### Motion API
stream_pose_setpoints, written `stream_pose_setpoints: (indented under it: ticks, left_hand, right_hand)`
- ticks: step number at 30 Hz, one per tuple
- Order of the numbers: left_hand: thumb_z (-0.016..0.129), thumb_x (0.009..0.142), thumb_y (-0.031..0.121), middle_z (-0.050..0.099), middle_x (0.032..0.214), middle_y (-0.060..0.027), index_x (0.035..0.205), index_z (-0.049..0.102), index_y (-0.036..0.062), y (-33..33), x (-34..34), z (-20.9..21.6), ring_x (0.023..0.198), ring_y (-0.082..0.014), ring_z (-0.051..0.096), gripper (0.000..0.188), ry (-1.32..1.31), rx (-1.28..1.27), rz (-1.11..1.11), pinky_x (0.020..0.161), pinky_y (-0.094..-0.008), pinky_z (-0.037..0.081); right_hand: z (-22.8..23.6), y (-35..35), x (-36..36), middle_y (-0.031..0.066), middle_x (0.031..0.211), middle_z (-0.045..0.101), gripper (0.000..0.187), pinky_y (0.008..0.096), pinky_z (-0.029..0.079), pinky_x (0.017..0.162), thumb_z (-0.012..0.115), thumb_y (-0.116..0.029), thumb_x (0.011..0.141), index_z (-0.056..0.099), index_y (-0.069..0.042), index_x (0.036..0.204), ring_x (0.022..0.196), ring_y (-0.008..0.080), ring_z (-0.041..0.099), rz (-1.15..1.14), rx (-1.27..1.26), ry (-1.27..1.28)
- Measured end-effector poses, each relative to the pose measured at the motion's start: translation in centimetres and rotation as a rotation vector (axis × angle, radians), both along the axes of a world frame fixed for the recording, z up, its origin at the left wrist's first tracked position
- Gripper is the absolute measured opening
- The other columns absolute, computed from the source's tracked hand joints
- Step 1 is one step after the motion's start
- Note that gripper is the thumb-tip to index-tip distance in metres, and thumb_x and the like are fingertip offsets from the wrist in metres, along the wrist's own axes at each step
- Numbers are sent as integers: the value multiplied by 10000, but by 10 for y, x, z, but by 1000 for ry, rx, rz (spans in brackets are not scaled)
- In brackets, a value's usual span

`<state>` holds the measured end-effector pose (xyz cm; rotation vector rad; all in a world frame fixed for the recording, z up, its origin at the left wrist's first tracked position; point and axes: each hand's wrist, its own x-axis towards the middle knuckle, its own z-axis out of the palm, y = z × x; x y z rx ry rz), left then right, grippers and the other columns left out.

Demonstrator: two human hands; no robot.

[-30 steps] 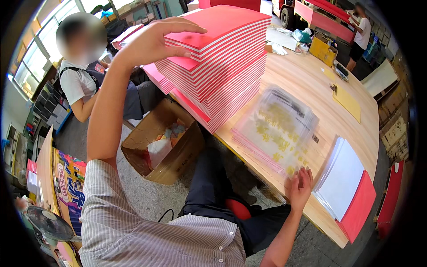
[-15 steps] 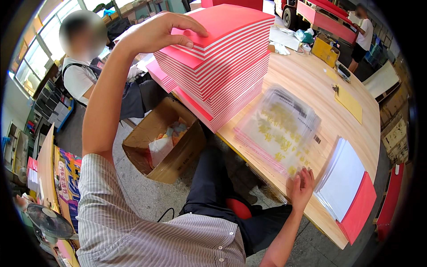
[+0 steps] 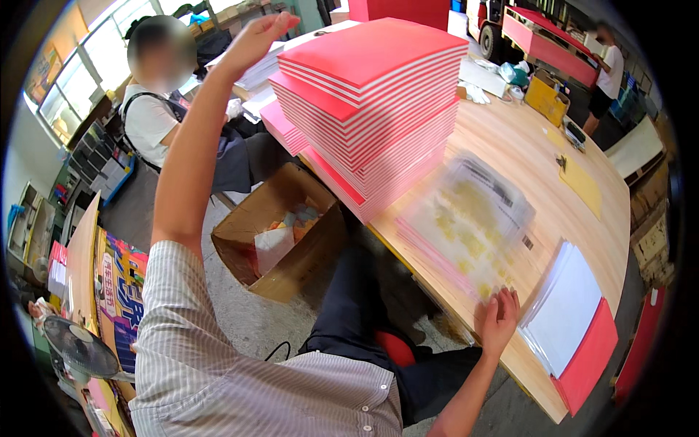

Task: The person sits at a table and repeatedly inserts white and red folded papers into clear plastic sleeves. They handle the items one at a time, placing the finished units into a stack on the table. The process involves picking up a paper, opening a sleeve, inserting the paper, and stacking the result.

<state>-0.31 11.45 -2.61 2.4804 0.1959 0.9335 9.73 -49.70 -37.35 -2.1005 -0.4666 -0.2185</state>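
Note:
My left hand (image 3: 261, 42) is raised behind and left of a tall stack of red-covered white paper pads (image 3: 375, 54), apart from it. Its fingers are stretched out and hold nothing visible. My right hand (image 3: 499, 319) rests palm-up at the table's near edge, open with loosely bent fingers. Just beyond it lies a pile of clear plastic bags (image 3: 466, 218) with yellow print and pink edges. Right of that hand, a fanned stack of white sheets (image 3: 561, 291) lies partly over a red sheet or cover (image 3: 590, 357).
Below the table's left edge stands an open cardboard box (image 3: 291, 269) with paper scraps. A yellow clipboard (image 3: 581, 186) and a yellow box (image 3: 547, 98) are on the wooden table (image 3: 502, 138). A seated person (image 3: 149, 131) is at the left, another person (image 3: 610, 69) far right. A fan (image 3: 80, 348) stands lower left.
My left hand has lifted off the red-topped stack and moved up and away. My right hand stays at the table edge. The whole view has shifted slightly.

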Motion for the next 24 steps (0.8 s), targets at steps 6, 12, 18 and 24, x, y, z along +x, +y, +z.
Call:
stream_pose_setpoints:
  ticks: [6,12,18,24]
  left_hand:
    - [401,989,676,655,1254,-160,1306,614,-14,16,18,-28,1120,-226,622,789,158,-248,187,1034,-342,428]
    - [443,1006,620,698,1153,-101,1235,669,-2,6,22,-26,1074,-155,626,701,207,-227,194,1024,-309,432]
    - [441,1000,633,689,1183,-110,1254,659,7,8,22,-22,1108,-166,613,710,252,-145,215,1020,-319,432]
    - [428,1016,602,661,1261,-116,1324,621,55,2,19,-20,1174,-214,596,657,86,108,165,1039,-359,425]
  right_hand:
    - [-5,-6,3,175,1301,640,248,457,356,1123,618,-103,938,663,46,1132,1366,381,451,25,3,-10]
    - [-4,-6,2,180,1292,644,265,458,357,1121,614,-117,943,665,49,1144,1362,383,457,21,17,1]
    - [-6,-6,3,185,1285,647,269,458,360,1119,614,-121,943,664,54,1140,1359,382,461,27,25,-3]
    - [-5,-2,1,188,1278,650,266,456,366,1114,613,-122,942,665,52,1136,1358,381,462,33,41,-11]
